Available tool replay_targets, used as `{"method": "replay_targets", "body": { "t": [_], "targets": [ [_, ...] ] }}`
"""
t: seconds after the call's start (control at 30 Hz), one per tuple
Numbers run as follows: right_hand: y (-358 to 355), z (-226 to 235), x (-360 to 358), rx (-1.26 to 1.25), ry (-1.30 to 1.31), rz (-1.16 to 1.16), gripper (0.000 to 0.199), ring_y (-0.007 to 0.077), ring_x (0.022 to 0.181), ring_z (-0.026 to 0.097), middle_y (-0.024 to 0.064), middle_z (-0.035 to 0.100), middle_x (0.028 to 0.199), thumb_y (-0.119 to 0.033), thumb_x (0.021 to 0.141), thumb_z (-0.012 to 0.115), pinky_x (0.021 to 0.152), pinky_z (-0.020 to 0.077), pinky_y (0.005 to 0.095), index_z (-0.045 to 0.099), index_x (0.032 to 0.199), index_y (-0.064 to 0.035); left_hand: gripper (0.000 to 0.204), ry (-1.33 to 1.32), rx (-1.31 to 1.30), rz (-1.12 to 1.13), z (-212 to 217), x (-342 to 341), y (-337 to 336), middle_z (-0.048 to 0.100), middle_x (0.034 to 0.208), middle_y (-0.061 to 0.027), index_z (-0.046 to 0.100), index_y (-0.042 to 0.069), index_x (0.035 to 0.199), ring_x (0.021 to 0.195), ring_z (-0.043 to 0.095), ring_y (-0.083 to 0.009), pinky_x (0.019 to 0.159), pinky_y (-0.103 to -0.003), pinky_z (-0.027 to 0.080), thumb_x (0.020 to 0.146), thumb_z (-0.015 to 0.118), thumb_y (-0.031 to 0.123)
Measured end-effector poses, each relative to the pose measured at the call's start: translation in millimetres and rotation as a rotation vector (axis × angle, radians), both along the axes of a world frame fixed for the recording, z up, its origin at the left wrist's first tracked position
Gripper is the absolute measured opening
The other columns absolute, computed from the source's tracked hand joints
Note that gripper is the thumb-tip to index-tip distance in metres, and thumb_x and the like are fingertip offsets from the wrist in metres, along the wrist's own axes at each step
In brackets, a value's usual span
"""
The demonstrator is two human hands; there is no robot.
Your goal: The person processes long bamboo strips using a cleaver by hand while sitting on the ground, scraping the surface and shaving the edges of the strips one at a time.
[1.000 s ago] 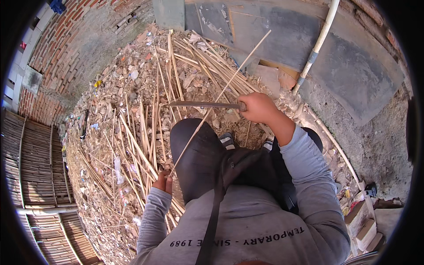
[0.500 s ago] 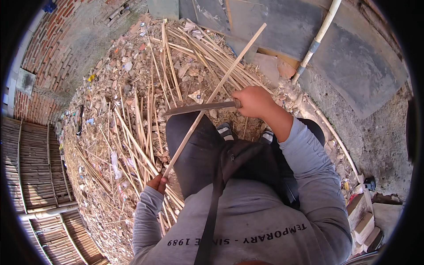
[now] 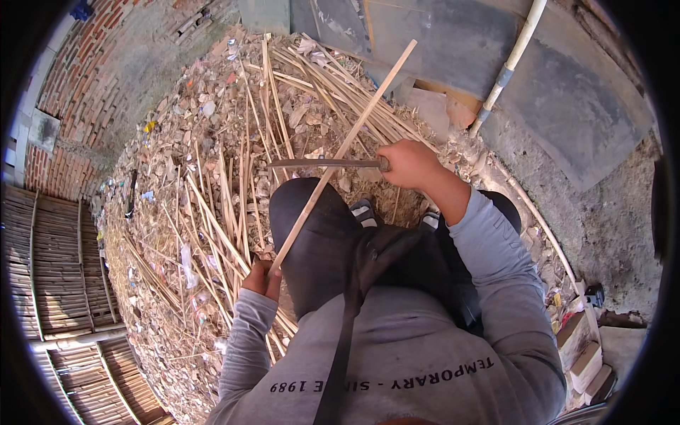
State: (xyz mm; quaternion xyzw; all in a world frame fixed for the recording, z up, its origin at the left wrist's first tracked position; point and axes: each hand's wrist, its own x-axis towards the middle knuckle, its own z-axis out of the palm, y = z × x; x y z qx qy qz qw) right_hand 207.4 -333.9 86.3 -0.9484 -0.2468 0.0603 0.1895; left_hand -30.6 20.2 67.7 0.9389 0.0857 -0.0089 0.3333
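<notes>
My right hand is closed round the handle of a machete. The dark blade points left and lies across a long, pale bamboo strip, just beyond my left knee. My left hand grips the near end of that strip, low beside my left thigh. From there the strip slants up and right, over the knee, with its far end above a pile of other strips. The handle is mostly hidden inside my right fist.
Loose bamboo strips lie on littered ground to my left, and more are heaped ahead. A pole leans by a grey panel at the right. Blocks sit at lower right; a slatted bamboo panel stands at far left.
My left hand has moved up and right with the bamboo strip, whose far end has shifted slightly left and down. The machete's tip has risen, leaving the blade nearly level.
</notes>
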Motion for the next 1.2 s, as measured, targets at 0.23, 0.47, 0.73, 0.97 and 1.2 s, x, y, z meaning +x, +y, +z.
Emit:
{"method": "replay_targets", "body": {
  "t": [0.23,0.47,0.73,0.97,1.2],
  "targets": [
    [4.9,-5.5,1.7,0.001,0.131,0.015,0.025,0.0346,0.086,0.065,0.013,0.067,0.087,-0.025,0.073,0.069,0.074,0.0522,0.0468,0.066,0.094,-0.0105,0.023,0.039,0.204,0.026,3.8,-1.2,-17.1,0.061,0.071,-0.0239,0.056,0.005,0.094,0.067,0.061,-0.0455,0.059,-0.051,0.047,0.095,0.053,0.027],
    [-5.1,-12.4,17.4,0.128,0.074,-0.135,0.031,0.0361,0.088,0.064,0.0162,0.067,0.088,-0.024,0.072,0.069,0.075,0.0518,0.0463,0.066,0.1,-0.0096,0.023,-0.008,0.17,0.028,7.6,-3.2,-17.0,0.058,0.064,-0.021,0.056,0.004,0.091,0.061,0.06,-0.0422,0.055,-0.047,0.046,0.095,0.054,0.026],
    [-20.9,-1.0,2.2,0.025,-0.006,-0.027,0.02,0.0374,0.077,0.064,0.0175,0.064,0.075,-0.017,0.067,0.066,0.067,0.0499,0.0477,0.066,0.086,-0.0089,0.027,0.134,0.027,-0.059,20.5,-21.6,-0.1,0.056,0.06,-0.0155,0.059,0.001,0.091,0.053,0.056,-0.0285,0.053,-0.039,0.044,0.096,0.055,0.028],
    [-15.1,0.0,8.4,0.083,-0.028,-0.122,0.025,0.0373,0.083,0.064,0.0179,0.066,0.081,-0.021,0.07,0.067,0.074,0.0519,0.046,0.068,0.093,-0.009,0.028,0.175,-0.016,-0.025,18.7,-24.6,9.6,0.056,0.06,-0.0121,0.061,0.0,0.088,0.053,0.053,-0.0189,0.052,-0.035,0.043,0.096,0.055,0.026],
    [-32.5,-55.7,30.8,0.207,0.306,-0.088,0.041,0.0351,0.081,0.066,0.0201,0.067,0.087,-0.029,0.072,0.074,0.073,0.0511,0.0413,0.066,0.101,-0.0013,0.029,0.051,0.026,0.053,-5.8,-49.8,42.4,0.055,0.057,-0.0072,0.058,0.002,0.083,0.051,0.051,-0.0158,0.051,-0.032,0.044,0.096,0.055,0.028]
  ]
}}
